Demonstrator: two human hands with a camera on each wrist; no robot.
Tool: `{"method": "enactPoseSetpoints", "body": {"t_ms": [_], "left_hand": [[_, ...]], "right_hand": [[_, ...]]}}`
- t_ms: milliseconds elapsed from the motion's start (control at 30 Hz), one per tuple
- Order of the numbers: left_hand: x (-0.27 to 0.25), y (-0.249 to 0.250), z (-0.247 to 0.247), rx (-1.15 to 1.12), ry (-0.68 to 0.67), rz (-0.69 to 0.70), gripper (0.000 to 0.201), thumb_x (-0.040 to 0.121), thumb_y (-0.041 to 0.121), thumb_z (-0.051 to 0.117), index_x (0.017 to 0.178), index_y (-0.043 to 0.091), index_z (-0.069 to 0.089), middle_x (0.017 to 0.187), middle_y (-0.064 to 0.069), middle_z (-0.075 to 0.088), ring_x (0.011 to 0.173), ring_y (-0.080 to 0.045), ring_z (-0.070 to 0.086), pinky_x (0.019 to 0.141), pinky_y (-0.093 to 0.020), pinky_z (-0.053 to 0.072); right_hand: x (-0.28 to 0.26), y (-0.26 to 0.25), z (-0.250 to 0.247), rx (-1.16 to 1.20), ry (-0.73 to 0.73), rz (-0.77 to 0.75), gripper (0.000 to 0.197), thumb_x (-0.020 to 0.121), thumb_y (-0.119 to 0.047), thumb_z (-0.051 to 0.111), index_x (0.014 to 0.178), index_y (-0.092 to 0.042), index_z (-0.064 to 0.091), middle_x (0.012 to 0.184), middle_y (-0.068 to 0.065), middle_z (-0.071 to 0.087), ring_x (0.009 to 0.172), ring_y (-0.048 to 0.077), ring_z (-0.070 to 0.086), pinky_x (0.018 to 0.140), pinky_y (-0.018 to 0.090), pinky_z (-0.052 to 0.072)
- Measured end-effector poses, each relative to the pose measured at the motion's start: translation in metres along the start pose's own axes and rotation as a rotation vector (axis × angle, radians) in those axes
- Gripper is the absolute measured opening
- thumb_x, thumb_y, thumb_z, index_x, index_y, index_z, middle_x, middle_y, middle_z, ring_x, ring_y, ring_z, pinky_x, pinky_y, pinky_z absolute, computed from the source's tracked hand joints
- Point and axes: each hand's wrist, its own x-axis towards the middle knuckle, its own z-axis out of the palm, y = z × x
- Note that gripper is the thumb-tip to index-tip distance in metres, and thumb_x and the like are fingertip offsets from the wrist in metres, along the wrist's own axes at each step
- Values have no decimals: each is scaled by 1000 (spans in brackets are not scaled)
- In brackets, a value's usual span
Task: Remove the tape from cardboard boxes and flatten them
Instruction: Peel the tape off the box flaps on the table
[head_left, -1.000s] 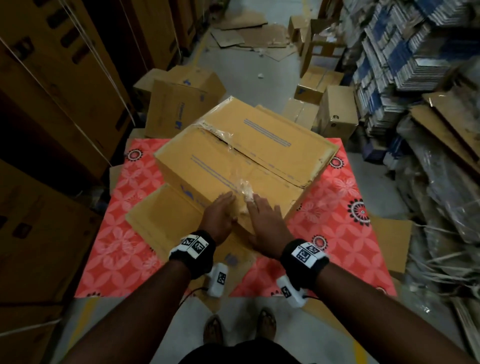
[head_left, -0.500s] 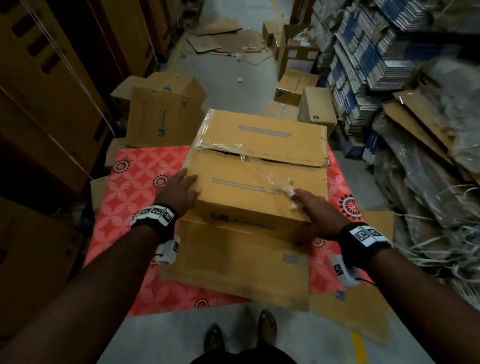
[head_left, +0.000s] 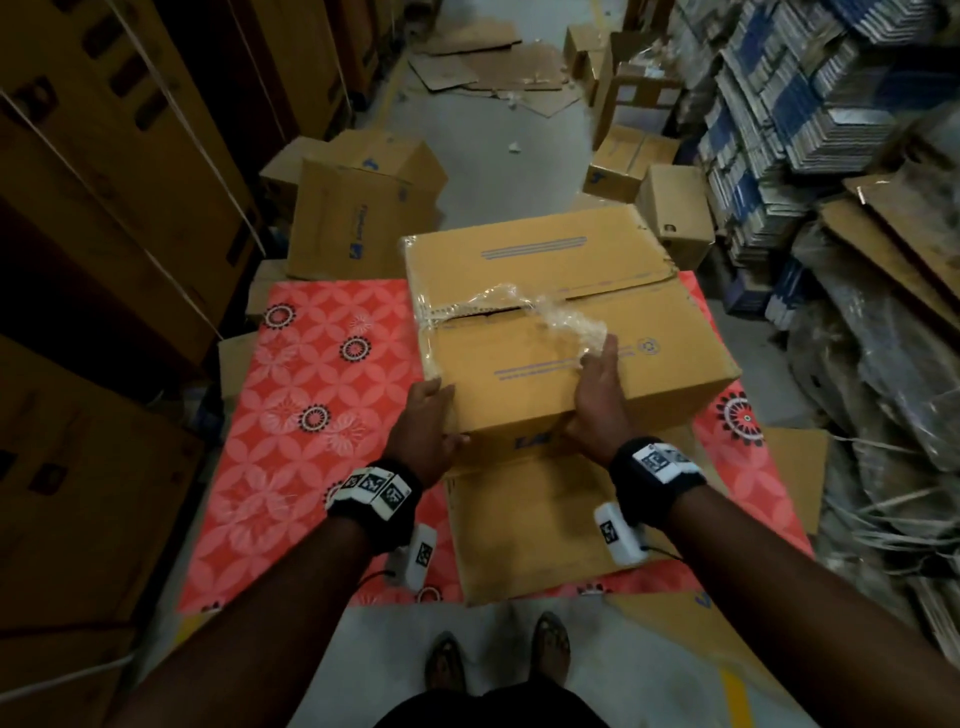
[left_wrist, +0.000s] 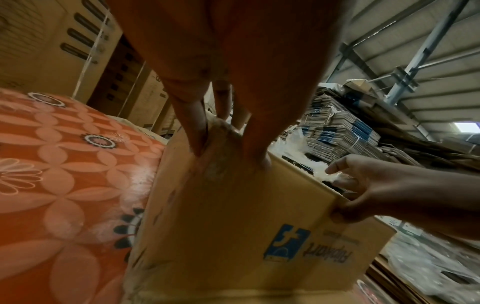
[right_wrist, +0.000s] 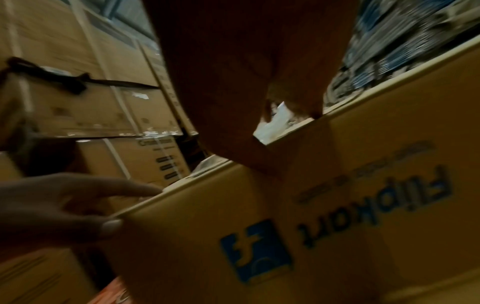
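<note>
A brown cardboard box (head_left: 550, 353) (left_wrist: 233, 226) (right_wrist: 337, 205) stands on a flattened sheet of cardboard (head_left: 530, 519) over a red patterned mat (head_left: 322, 415). Crumpled clear tape (head_left: 566, 317) hangs loose over its top seam, which gapes at the left. My left hand (head_left: 431, 415) (left_wrist: 228, 133) presses the near left corner, straight fingers on the side and thumb on the front. My right hand (head_left: 597, 389) (left_wrist: 376, 191) grips the near top edge, thumb on the front face. Its fingers lie on top, touching the tape.
More boxes (head_left: 358, 218) stand beyond the mat, and smaller ones (head_left: 670, 208) at the back right. Tall cartons (head_left: 104, 208) line the left. Bundled flat cardboard (head_left: 831, 104) and plastic wrap (head_left: 883, 389) are heaped on the right. Scraps (head_left: 493, 67) litter the far floor.
The box has been turned on the mat. My left hand went from the left side to the near left corner. The right hand shifted onto the near top edge, and more tape is bunched up.
</note>
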Motion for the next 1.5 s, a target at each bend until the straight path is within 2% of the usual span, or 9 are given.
{"method": "enactPoseSetpoints", "body": {"t_ms": [133, 267, 400, 533, 700, 900, 1033, 1267, 1500], "left_hand": [[-12, -1, 11, -84, -9, 78, 74, 76, 3, 76, 142, 8, 43, 148, -11, 31, 129, -24, 42, 97, -18, 42], [-31, 7, 34, -109, -24, 114, 76, 76, 6, 76, 143, 8, 41, 147, -11, 30, 134, -26, 37, 106, -36, 44], [-46, 26, 47, -138, 2, 184, 67, 79, 3, 70, 140, -2, 42, 143, -15, 31, 124, -8, 35, 105, -11, 33], [-54, 52, 64, -251, -34, 269, 56, 80, -1, 53, 134, -9, 43, 130, -6, 28, 102, -3, 45, 88, -1, 38], [-31, 51, 43, -166, -130, 271, 44, 80, 7, 66, 124, 10, 60, 128, -10, 52, 105, -23, 60, 92, -28, 49], [33, -21, -44, 195, 65, 181, 79, 61, 25, 88, 132, 18, 54, 134, -10, 51, 118, -28, 53, 103, -32, 40], [55, -58, -71, 536, -87, 127, 100, 64, 29, 87, 148, 23, 32, 156, -8, 28, 141, -32, 29, 113, -47, 32], [21, -27, -25, 628, 57, 124, 79, 68, 36, 74, 140, 33, 42, 144, 3, 45, 124, -28, 45, 105, -58, 30], [-7, -4, 4, 462, 165, 181, 59, 69, 46, 69, 126, 41, 53, 129, 11, 54, 109, -22, 54, 96, -44, 37]], "right_hand": [[-35, -28, 18, -91, 29, 171, 92, 71, -18, 67, 146, 1, 16, 155, 30, -21, 144, 51, -6, 115, 62, 15], [-47, -24, 32, -65, -64, 191, 100, 69, -19, 62, 150, 2, 9, 152, 37, -19, 138, 61, -15, 113, 65, 8], [-33, 14, 15, -14, -152, -12, 102, 76, -22, 70, 153, -3, 5, 154, 27, -28, 132, 50, -35, 116, 59, 4], [-4, 40, -16, 60, -179, -139, 96, 77, -17, 76, 154, -7, 19, 161, 19, -11, 144, 45, -19, 119, 56, 11], [-21, 7, -20, -91, -236, -122, 93, 78, -8, 66, 153, -4, 11, 159, 26, -11, 147, 43, -9, 120, 45, 14], [-71, -21, 23, -96, -256, -240, 110, 75, -64, 59, 155, -9, 6, 163, 14, -9, 149, 34, -13, 119, 54, 15], [-64, -16, 25, -48, -142, -274, 86, 83, -34, 65, 153, -12, 19, 164, 10, 4, 151, 30, -2, 116, 53, 26], [-16, 64, -12, -4, -146, -299, 78, 78, 1, 61, 150, -13, 34, 161, 10, 20, 150, 29, 13, 121, 39, 18], [0, 90, -15, -34, 17, -154, 71, 75, 5, 57, 144, -6, 42, 156, 19, 30, 144, 42, 24, 118, 44, 22]]}}
